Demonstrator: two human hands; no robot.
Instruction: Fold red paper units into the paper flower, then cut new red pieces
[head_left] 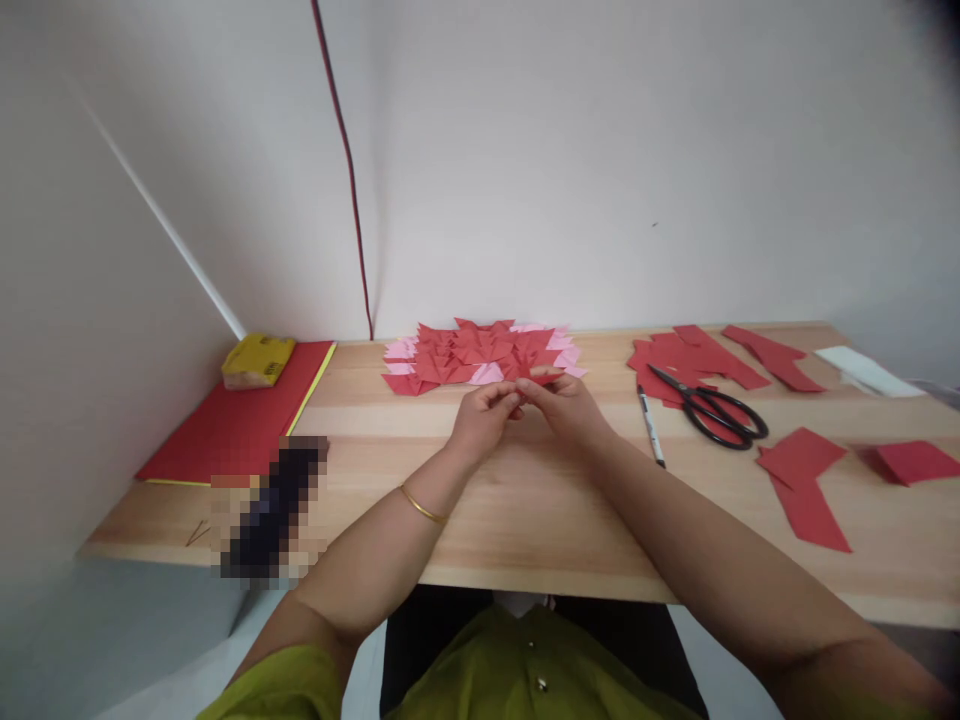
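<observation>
My left hand (484, 418) and my right hand (564, 405) meet above the middle of the table. Between them is a small piece of folded red paper (549, 378), pinched by the fingers of both hands and mostly covered by them. Just behind my hands lies a wide pile of folded red paper pieces (469, 348) with pointed tips. Folded pink paper pieces (568, 352) show at its sides and front.
Black-handled scissors (724, 415) rest partly on red paper scraps (667, 355), beside a marker (651, 425). More red paper (806, 475) lies at right, near white strips (870, 370). At left, a yellow packet (259, 362) sits on red sheets (225, 430), near a blurred-out dark object (277, 510).
</observation>
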